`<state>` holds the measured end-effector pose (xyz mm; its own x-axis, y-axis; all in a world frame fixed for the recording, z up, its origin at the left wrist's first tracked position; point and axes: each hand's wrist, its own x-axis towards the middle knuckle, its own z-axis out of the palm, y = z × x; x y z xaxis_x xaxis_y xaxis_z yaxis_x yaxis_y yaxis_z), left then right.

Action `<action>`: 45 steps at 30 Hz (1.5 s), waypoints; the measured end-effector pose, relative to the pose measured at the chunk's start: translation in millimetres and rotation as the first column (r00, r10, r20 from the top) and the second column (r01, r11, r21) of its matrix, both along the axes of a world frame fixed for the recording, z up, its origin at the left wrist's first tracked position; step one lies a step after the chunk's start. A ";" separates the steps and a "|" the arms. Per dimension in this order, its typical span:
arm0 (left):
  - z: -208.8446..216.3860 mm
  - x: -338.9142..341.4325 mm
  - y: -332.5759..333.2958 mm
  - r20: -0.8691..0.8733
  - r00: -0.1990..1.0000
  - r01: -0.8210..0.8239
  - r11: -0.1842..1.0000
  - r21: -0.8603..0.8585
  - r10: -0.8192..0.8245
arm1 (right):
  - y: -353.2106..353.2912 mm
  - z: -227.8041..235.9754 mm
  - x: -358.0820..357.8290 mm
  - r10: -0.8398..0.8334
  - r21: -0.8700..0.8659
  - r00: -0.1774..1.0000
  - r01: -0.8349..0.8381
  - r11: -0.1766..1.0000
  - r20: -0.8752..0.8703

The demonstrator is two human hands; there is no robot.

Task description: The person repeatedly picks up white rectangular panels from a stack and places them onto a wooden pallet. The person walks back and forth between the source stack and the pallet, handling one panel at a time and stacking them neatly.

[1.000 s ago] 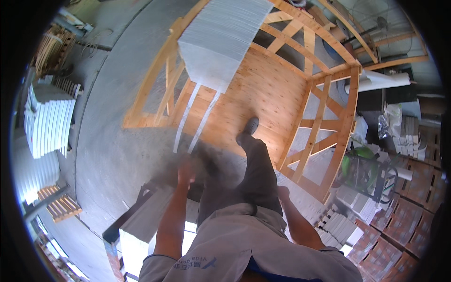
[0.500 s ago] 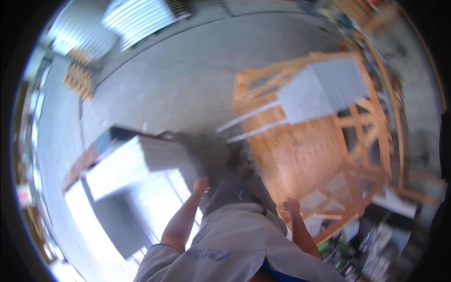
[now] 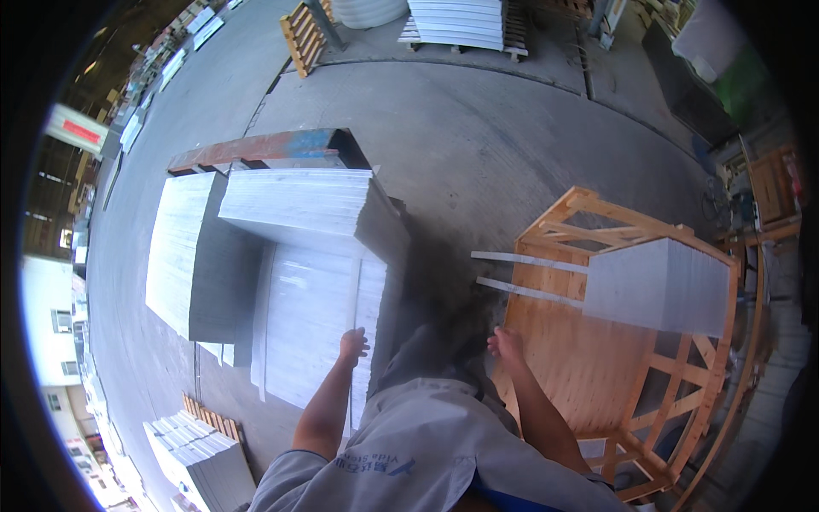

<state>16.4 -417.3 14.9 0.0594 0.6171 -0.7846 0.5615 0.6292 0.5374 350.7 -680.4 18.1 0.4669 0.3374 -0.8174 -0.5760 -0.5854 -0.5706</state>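
My left hand [image 3: 353,345] hangs in front of me with its fingers loosely apart and nothing in it. Below and around it stands a big stack of pale stone slabs [image 3: 299,192], with thin strips [image 3: 353,294] lying across its lower level; whether the hand touches it I cannot tell. On the other side, my right hand [image 3: 507,343] is also empty, fingers slightly bent and apart. It is nearest to the edge of an open wooden crate [image 3: 572,367]. A block of grey-white slabs [image 3: 631,286] stands in the crate's far part, and two long pale strips [image 3: 533,260] stick out from it.
A rusty metal beam frame [image 3: 256,149] runs behind the slab stack. Another slab stack [image 3: 200,456] sits at the lower left. Farther off are an upright wooden pallet [image 3: 300,38] and white slabs [image 3: 456,21] on a pallet. Concrete floor [image 3: 478,128] stretches between; a narrow gap separates stack and crate.
My view has turned left, so the slab stack and the crate sit farther right and show more sharply. Both hands stay empty, swinging slightly.
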 end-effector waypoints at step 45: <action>-7.7 27.3 362.1 0.311 0.859 -0.508 0.609 0.609 0.406 | 429.9 97.1 -145.7 0.718 -0.531 0.406 -0.486 0.694 0.566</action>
